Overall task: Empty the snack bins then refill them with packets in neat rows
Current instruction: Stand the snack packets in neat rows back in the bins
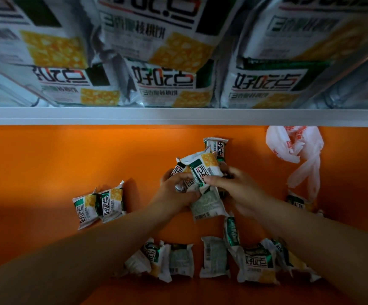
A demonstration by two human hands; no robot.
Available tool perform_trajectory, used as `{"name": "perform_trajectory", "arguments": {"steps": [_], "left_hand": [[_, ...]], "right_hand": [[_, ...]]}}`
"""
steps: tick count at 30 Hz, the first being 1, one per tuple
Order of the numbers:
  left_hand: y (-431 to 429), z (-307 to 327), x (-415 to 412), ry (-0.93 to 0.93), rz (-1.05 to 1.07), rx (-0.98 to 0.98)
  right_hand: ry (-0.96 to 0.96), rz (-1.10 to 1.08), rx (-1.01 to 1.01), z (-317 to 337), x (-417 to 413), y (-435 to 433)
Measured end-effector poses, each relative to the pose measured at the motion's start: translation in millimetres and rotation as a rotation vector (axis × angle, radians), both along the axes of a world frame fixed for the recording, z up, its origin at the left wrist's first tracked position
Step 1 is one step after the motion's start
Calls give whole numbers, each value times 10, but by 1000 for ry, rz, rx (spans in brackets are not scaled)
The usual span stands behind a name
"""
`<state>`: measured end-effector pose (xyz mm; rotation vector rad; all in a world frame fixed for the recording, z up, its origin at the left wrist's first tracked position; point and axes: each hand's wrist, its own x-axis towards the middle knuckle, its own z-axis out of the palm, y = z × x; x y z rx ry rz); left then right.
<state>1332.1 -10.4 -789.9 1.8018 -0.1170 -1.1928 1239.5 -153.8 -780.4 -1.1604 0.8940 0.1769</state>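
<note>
Seemingly the step in hand was gathering: small snack packets lay scattered over the orange surface [68, 161], not in any finished row. Whether this surface was a bin floor or a shelf could not be told.

- Left hand [178, 190]: fingers curled round the near side of a clutch of packets [202, 170], thumb over the top.
- Right hand [233, 186]: fingers likewise curled onto the same clutch from the other side, thumb pressed on the uppermost packet. Both hands closed, neither free.
- Clutch held just above the surface, right of centre; one packet hung from its underside, back face showing.
- One more packet [217, 148] stood just behind the clutch.
- Pair of packets [99, 205] lay side by side, touching, well to the left, possibly the start of a row.
- Loose packets [213, 256] lay in a ragged line nearest the person, some face up, some face down, some overlapping.
- White plastic bag [293, 146] hung at right under the shelf edge [134, 116]; large packets [167, 51] filled the shelf above.

Judgement: next move called for squaring the clutch so faces matched, then setting it down edge to edge. The hanging packet looked likely to slip.
</note>
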Motion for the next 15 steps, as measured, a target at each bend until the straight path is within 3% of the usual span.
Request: {"name": "perform_trajectory", "arguments": {"steps": [7,15], "left_hand": [[-124,415,0,12,65,-68],[1,1023,-227,1,-9,-137]], "right_hand": [[-36,-126,-13,362,-14,-2],[-144,-228,-98,1000,-366,212]]}}
